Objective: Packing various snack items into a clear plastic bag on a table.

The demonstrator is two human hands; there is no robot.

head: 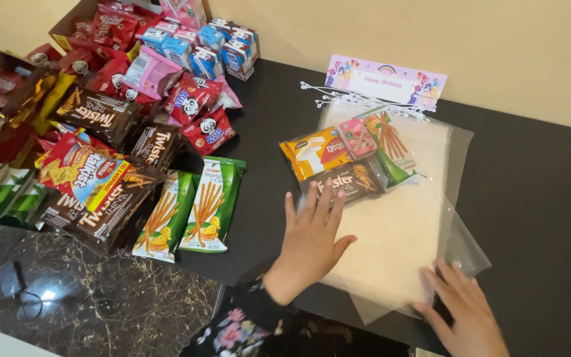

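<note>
Left hand (312, 241) flat, fingers spread, gripping nothing — pressing on clear plastic bag (398, 231) just below brown snack packet (348, 183). Right hand (464, 311) also unclenched, resting on bag's lower corner. Bag lying flat on black table (536, 198), snacks inside near top.

Black table (536, 192) — heaped snack packets (110, 158), small drink cartons (199, 46), clear bags (398, 218), pastel card (386, 79)

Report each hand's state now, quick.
Left hand: open, flat on the clear plastic bag, holding nothing.
Right hand: open, fingers on the bag's lower edge, holding nothing.
</note>
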